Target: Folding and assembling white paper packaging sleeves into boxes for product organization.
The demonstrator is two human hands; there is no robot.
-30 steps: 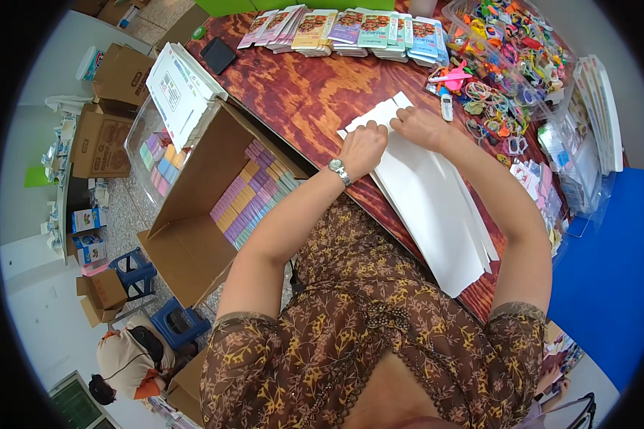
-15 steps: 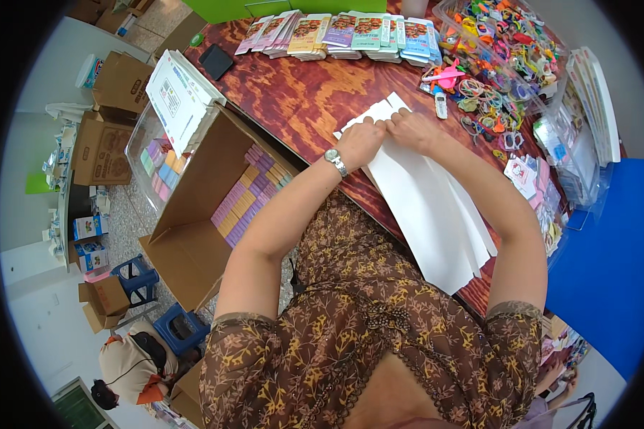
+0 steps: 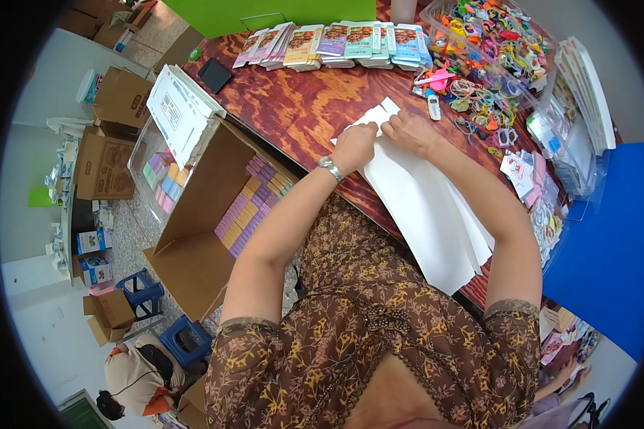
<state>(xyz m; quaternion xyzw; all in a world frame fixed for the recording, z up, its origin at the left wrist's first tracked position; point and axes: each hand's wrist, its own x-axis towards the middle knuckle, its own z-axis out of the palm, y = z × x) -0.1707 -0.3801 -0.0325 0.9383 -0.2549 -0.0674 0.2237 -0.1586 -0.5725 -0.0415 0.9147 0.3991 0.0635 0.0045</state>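
Note:
A long white cardboard blank [image 3: 423,207] with a notched near end lies slantwise over the table's front edge, on top of other white pieces. At its far end my left hand [image 3: 355,147], with a silver watch on the wrist, has its fingers closed on the card. Just to the right, my right hand [image 3: 409,134] pinches the same blank near a slit tab. The fingertips of both hands are close together. What lies under the fingers is hidden.
Flat printed boxes [image 3: 336,44] line the table's far side. Small colourful trinkets [image 3: 483,71] fill a clear tray and spill at right. Left of the table stands an open carton [image 3: 193,207] holding pastel boxes. A phone [image 3: 214,75] lies near the far left corner. Another person [image 3: 139,372] is at lower left.
My hands have drawn slightly apart at the blank's far end, the left one shifting a little left and nearer. The whole view has also shifted slightly.

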